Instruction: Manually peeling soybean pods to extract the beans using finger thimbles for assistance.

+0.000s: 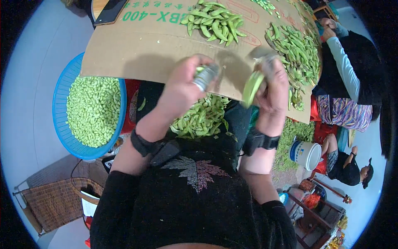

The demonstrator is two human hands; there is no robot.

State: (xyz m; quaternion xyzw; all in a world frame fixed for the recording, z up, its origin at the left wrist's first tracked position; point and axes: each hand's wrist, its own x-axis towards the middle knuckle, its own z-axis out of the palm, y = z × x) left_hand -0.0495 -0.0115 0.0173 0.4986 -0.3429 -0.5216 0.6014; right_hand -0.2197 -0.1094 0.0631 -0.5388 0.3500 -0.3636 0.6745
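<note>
Above the near edge of the cardboard (120, 58), my left hand (180, 85) is closed, with greyish wrapping on its fingertips. A bit of green shows inside its curled fingers, too blurred to name. Across from it, my right hand (275, 89), also wrapped at the fingertips, grips a green soybean pod (252, 89); motion smears it, and there may be more than one. A pile of plump pods (215, 23) lies on the cardboard beyond my hands. Below them, split pod shells (201, 118) are heaped at my lap.
At left stands a blue basket (62, 99) full of shelled beans (93, 110). More pods (296, 54) cover the cardboard's right side; a phone (111, 11) lies far left. Two people (352, 70) sit at right, near a white bucket (306, 154) and shells on the floor (286, 151).
</note>
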